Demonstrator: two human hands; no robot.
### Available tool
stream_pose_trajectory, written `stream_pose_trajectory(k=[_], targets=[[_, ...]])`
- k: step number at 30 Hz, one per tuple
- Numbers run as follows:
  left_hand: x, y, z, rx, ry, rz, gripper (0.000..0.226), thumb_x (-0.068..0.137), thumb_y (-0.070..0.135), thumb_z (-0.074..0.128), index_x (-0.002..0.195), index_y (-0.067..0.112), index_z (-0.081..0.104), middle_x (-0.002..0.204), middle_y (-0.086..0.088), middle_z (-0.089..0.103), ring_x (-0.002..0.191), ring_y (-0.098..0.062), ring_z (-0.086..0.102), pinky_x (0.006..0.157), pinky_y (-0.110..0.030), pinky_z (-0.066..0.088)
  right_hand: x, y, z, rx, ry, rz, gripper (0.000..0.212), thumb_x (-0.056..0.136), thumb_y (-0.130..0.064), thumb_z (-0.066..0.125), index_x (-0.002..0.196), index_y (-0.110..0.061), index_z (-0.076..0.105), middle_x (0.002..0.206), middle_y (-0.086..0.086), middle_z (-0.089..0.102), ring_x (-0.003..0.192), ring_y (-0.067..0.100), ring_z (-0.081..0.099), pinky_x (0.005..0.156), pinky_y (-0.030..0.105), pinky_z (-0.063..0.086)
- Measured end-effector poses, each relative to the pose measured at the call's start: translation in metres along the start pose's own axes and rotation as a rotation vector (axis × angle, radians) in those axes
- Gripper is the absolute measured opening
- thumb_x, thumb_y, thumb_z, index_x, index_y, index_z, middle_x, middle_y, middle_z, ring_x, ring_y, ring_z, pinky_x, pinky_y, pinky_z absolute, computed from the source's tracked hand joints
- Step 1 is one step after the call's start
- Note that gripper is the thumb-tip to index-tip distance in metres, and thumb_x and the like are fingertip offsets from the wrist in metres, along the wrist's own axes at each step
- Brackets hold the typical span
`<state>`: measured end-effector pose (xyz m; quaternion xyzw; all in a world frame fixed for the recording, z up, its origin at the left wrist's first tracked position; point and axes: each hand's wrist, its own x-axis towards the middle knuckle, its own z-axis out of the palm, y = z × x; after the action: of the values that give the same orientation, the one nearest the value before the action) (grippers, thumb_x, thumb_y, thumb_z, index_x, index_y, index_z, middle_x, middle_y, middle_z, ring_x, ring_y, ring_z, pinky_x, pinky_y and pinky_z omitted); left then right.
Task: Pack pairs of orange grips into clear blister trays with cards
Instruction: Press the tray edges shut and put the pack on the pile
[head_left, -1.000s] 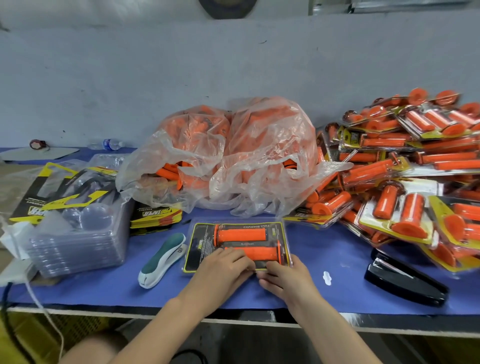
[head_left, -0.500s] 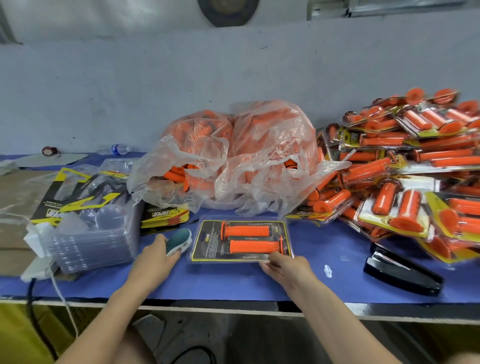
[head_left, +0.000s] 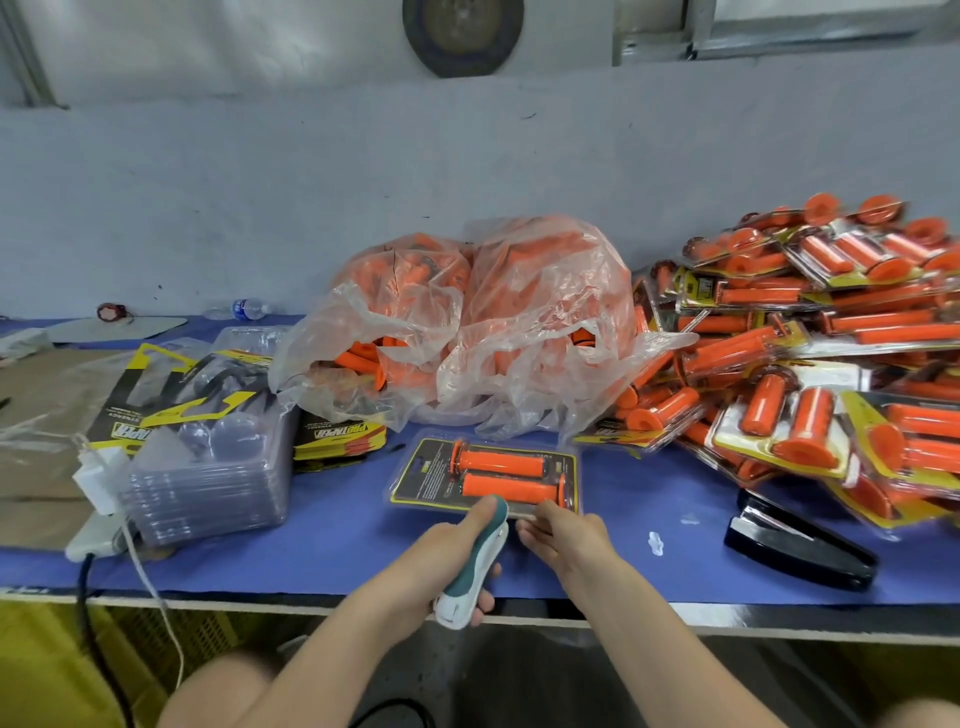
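A clear blister tray (head_left: 485, 475) with a black and yellow card and two orange grips lies on the blue table in front of me. My left hand (head_left: 447, 558) grips a white and teal stapler (head_left: 478, 561), whose nose sits at the tray's near edge. My right hand (head_left: 563, 535) pinches that same edge just right of the stapler. Loose orange grips fill a clear plastic bag (head_left: 467, 322) behind the tray.
A stack of empty clear trays (head_left: 208, 483) and printed cards (head_left: 337, 434) lie at the left. Packed blister packs (head_left: 810, 364) are heaped at the right. A black stapler (head_left: 800, 545) rests near the front right. A white cable (head_left: 150, 587) hangs over the table edge.
My left hand left the tray, took the white and teal stapler from the left and brought it to the tray's near edge. My right hand stayed on that edge.
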<state>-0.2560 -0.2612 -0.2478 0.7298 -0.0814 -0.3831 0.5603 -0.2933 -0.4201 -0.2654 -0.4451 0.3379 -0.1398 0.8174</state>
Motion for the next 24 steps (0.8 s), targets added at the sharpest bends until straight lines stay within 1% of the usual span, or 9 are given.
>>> stream_pose_trajectory(k=[2, 5, 7, 9, 11, 16, 21, 23, 24], targets=[[0.004, 0.002, 0.006, -0.087, -0.011, -0.002, 0.073, 0.079, 0.077, 0.058, 0.109, 0.010, 0.065, 0.082, -0.011, 0.071, 0.055, -0.024, 0.060, 0.050, -0.029, 0.049, 0.001, 0.001, -0.002, -0.050, 0.011, -0.017, 0.005, 0.091, 0.002, 0.056, 0.093, 0.005, 0.058, 0.065, 0.015, 0.062, 0.054, 0.019, 0.061, 0.049, 0.024, 0.054], [0.008, 0.001, 0.010, -0.205, -0.070, -0.026, 0.066, 0.079, 0.074, 0.061, 0.095, 0.012, 0.071, 0.079, -0.010, 0.066, 0.055, -0.022, 0.056, 0.049, -0.028, 0.047, 0.003, 0.003, -0.003, -0.086, 0.025, -0.038, 0.005, 0.091, 0.000, 0.056, 0.092, 0.003, 0.059, 0.062, 0.012, 0.061, 0.052, 0.016, 0.059, 0.047, 0.022, 0.052], [0.013, 0.000, 0.013, -0.251, -0.094, -0.029, 0.062, 0.079, 0.073, 0.062, 0.090, 0.012, 0.072, 0.079, -0.010, 0.064, 0.056, -0.021, 0.055, 0.050, -0.028, 0.046, 0.005, 0.005, -0.002, -0.108, 0.031, -0.047, 0.012, 0.091, -0.002, 0.057, 0.099, 0.006, 0.059, 0.062, 0.011, 0.061, 0.052, 0.016, 0.059, 0.047, 0.022, 0.051], [0.018, 0.002, 0.017, -0.281, -0.102, -0.027, 0.062, 0.078, 0.070, 0.066, 0.088, 0.010, 0.071, 0.079, -0.010, 0.062, 0.058, -0.022, 0.055, 0.051, -0.028, 0.046, 0.008, 0.009, -0.001, -0.133, 0.042, -0.048, 0.026, 0.090, -0.004, 0.059, 0.110, 0.012, 0.057, 0.064, 0.011, 0.061, 0.053, 0.017, 0.059, 0.046, 0.022, 0.050], [0.022, 0.006, 0.021, -0.296, -0.110, -0.033, 0.061, 0.076, 0.068, 0.070, 0.087, 0.008, 0.068, 0.077, -0.010, 0.061, 0.058, -0.022, 0.055, 0.052, -0.029, 0.046, 0.011, 0.012, -0.001, -0.156, 0.054, -0.043, 0.037, 0.089, -0.007, 0.061, 0.120, 0.012, 0.053, 0.067, 0.013, 0.061, 0.054, 0.020, 0.059, 0.048, 0.024, 0.051], [0.027, 0.008, 0.025, -0.246, -0.105, -0.049, 0.056, 0.085, 0.063, 0.064, 0.077, 0.008, 0.064, 0.070, -0.009, 0.059, 0.054, -0.020, 0.055, 0.049, -0.026, 0.046, 0.013, 0.017, 0.000, -0.235, 0.080, -0.053, 0.042, 0.085, -0.013, 0.064, 0.119, 0.007, 0.051, 0.068, 0.013, 0.060, 0.054, 0.022, 0.055, 0.055, 0.030, 0.052], [0.029, 0.007, 0.026, -0.244, -0.067, -0.038, 0.052, 0.089, 0.058, 0.061, 0.079, 0.006, 0.062, 0.067, -0.009, 0.058, 0.051, -0.021, 0.054, 0.046, -0.027, 0.046, 0.011, 0.016, -0.002, -0.263, 0.051, -0.059, 0.042, 0.086, -0.015, 0.066, 0.120, 0.004, 0.049, 0.069, 0.012, 0.061, 0.056, 0.020, 0.057, 0.049, 0.026, 0.051], [0.030, 0.008, 0.025, -0.261, -0.069, -0.033, 0.051, 0.089, 0.057, 0.062, 0.083, 0.006, 0.063, 0.068, -0.009, 0.058, 0.051, -0.021, 0.054, 0.047, -0.027, 0.046, 0.012, 0.016, -0.004, -0.231, 0.026, -0.064, 0.043, 0.088, -0.015, 0.065, 0.122, 0.006, 0.050, 0.077, 0.017, 0.064, 0.062, 0.024, 0.062, 0.053, 0.030, 0.055], [0.030, 0.008, 0.024, -0.276, -0.072, -0.030, 0.051, 0.089, 0.057, 0.062, 0.085, 0.006, 0.063, 0.068, -0.009, 0.058, 0.051, -0.021, 0.054, 0.047, -0.027, 0.046, 0.012, 0.017, -0.004, -0.209, 0.014, -0.069, 0.045, 0.088, -0.017, 0.067, 0.122, 0.006, 0.050, 0.084, 0.020, 0.066, 0.069, 0.028, 0.066, 0.061, 0.034, 0.059]])
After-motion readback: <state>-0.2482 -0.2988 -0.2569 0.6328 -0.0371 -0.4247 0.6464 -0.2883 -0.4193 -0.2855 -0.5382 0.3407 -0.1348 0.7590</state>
